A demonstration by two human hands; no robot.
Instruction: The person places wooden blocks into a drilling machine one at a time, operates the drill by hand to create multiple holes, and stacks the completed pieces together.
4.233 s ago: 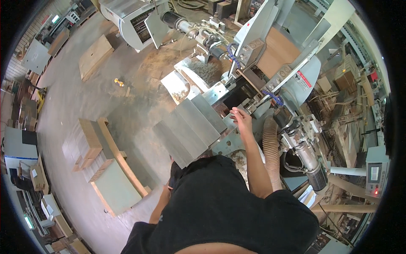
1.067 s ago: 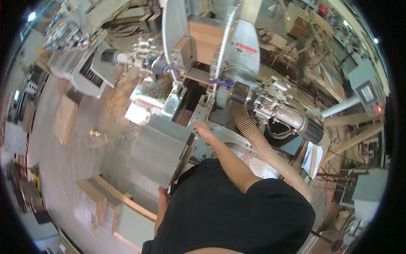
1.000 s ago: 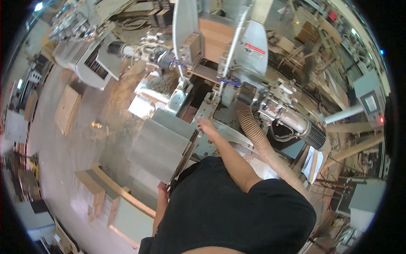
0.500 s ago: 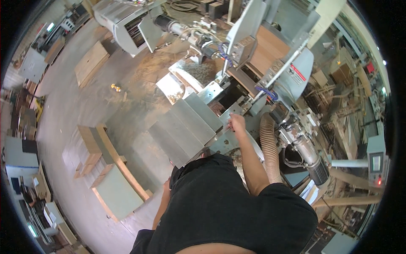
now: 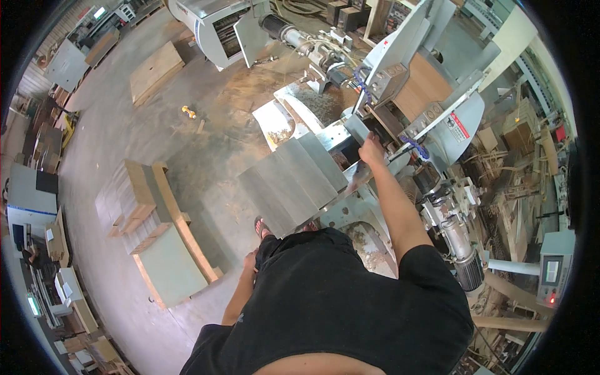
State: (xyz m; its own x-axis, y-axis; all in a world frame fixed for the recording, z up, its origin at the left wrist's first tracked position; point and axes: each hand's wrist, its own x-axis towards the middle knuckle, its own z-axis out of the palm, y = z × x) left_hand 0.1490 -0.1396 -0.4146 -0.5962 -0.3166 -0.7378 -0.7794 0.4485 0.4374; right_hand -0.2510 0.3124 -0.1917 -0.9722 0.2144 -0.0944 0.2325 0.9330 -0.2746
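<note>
My right hand (image 5: 372,150) reaches forward to the machine's feed opening. Its fingers are closed on the near end of a small grey board (image 5: 357,129), which lies between the metal guides there. Close by on the left, a stack of grey boards (image 5: 289,182) rests in front of my body, out of that hand's grip. My left hand (image 5: 250,260) hangs low beside my hip against the dark shorts, and its fingers are too small and partly hidden to read.
Motor units flank the opening, one at the far left (image 5: 300,40) and one at the right (image 5: 455,231). A pallet (image 5: 187,219) carries stacked boards at left. A yellow tool (image 5: 188,112) lies on the floor. A control box (image 5: 555,269) stands at right.
My right hand has moved forward from the near metal edge to the feed opening, where a grey board now shows at its fingers. The whole view has shifted somewhat. My left hand stays by the hip.
</note>
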